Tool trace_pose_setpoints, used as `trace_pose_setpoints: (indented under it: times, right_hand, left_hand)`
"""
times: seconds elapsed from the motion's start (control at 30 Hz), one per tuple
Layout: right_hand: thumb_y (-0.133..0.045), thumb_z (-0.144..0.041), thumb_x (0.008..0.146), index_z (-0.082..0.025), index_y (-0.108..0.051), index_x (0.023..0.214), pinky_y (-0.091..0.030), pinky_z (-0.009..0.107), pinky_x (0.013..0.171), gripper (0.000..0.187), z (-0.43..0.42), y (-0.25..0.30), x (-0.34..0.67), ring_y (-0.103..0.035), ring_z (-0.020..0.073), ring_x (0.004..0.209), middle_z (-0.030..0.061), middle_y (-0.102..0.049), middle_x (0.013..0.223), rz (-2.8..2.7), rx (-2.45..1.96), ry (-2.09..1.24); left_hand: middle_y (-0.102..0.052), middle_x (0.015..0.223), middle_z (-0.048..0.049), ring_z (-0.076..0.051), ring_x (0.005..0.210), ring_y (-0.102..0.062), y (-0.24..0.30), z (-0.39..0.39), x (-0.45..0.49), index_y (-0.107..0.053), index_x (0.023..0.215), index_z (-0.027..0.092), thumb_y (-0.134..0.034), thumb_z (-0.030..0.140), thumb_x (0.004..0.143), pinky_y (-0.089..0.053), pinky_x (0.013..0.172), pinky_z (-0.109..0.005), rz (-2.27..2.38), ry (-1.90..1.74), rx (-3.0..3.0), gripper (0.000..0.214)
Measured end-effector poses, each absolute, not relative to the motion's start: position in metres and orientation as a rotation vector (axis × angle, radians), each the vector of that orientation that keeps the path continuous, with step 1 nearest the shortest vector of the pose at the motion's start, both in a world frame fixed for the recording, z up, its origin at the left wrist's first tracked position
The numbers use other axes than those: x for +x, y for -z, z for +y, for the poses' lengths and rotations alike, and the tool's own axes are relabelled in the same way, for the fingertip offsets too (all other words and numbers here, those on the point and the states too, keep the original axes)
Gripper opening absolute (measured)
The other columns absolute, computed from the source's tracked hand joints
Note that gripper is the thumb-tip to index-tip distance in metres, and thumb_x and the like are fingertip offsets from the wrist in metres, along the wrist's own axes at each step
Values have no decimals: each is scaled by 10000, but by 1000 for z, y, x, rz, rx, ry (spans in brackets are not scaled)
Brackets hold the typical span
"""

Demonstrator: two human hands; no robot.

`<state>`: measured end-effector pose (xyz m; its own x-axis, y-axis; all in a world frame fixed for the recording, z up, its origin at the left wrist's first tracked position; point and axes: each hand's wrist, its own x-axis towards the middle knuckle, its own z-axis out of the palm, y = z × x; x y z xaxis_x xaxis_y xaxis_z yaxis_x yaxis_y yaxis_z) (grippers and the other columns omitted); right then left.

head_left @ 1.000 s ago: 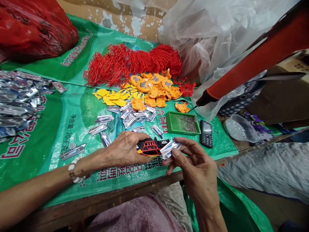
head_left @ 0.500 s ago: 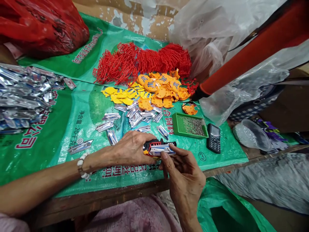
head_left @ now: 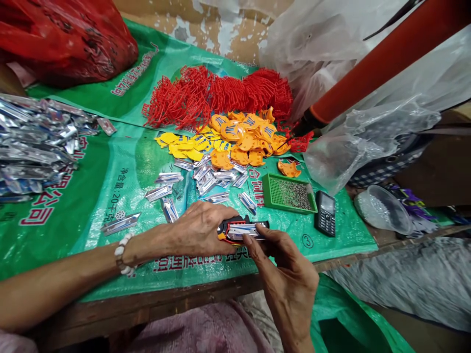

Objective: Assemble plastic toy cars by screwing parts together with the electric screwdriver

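Note:
My left hand (head_left: pixel 206 226) is closed round the left end of a small black, red and orange plastic toy body (head_left: pixel 224 228), held just above the green sheet. A silver strip with blue stripes (head_left: pixel 243 229) lies along the body's upper side. My right hand (head_left: pixel 283 269) has its thumb and forefinger on the strip and the body's right end; its other fingers curl underneath, partly hidden. Just beyond my hands lie more loose silver strips (head_left: pixel 217 179), one of them (head_left: pixel 248 202) close to the toy body.
Orange plastic parts (head_left: pixel 253 132), yellow pieces (head_left: pixel 184 143) and red plastic frames (head_left: pixel 221 95) are heaped behind. A green tray (head_left: pixel 270 193) of small metal pieces and a keypad phone (head_left: pixel 326 213) stand right. A red pole (head_left: pixel 368 73) slants in. More silver strips (head_left: pixel 37 147) pile left.
The silver strip sits a little further left and flatter along the toy body. My right hand has shifted slightly right and down, still at the body's right end.

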<state>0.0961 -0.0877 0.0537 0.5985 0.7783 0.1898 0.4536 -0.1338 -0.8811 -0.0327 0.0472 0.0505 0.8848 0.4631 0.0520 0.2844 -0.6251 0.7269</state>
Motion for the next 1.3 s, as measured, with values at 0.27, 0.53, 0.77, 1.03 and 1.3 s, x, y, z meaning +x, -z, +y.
trace_pose_setpoints:
  times: [0.27,0.53,0.77,1.03,1.3]
  right_hand:
    - [-814,-321,701,-185,-737,845,-462,197,409,212,-84,-63,92,-549,89,452,-7,-650,602,-684,-1685,-529]
    - [-782,-195,757,-234,-729,952,-572,237,592,205,-92,-46,84,-668,127,653,12,-731,822,-920,-1664,-268]
    - [-738,-176,804,-237,-712,961,-552,188,564,170,-94,-43,95,-660,99,613,-26,-728,798,-1133,-1674,-293]
    - [-666,-188,873,-176,-689,897,-535,143,622,36,-89,-71,104,-685,99,657,11,-736,803,-1536,-1771,-234]
    - [-534,-287,959,-164,-723,925,-533,195,540,228,-87,-76,108,-703,155,571,73,-758,793,-1769,-1897,-59]
  left_hand:
    - [-743,867,-36,-207,722,-677,-50,46,-35,-687,975,157,-765,311,728,-410,608,-258,517,-338,2303,301]
    - [-744,860,-44,-213,730,-685,-50,46,-34,-695,963,155,-747,276,726,-425,610,-261,527,-306,2283,272]
    - [-740,863,-44,-206,727,-682,-52,47,-34,-695,970,143,-746,271,737,-414,607,-252,503,-308,2285,271]
    - [-723,832,-26,-177,704,-661,-47,44,-36,-677,956,143,-728,228,748,-380,589,-232,418,-356,2305,230]
    - [-711,879,-39,-179,740,-651,-47,49,-38,-654,995,138,-736,329,803,-406,640,-238,365,-294,2300,283]
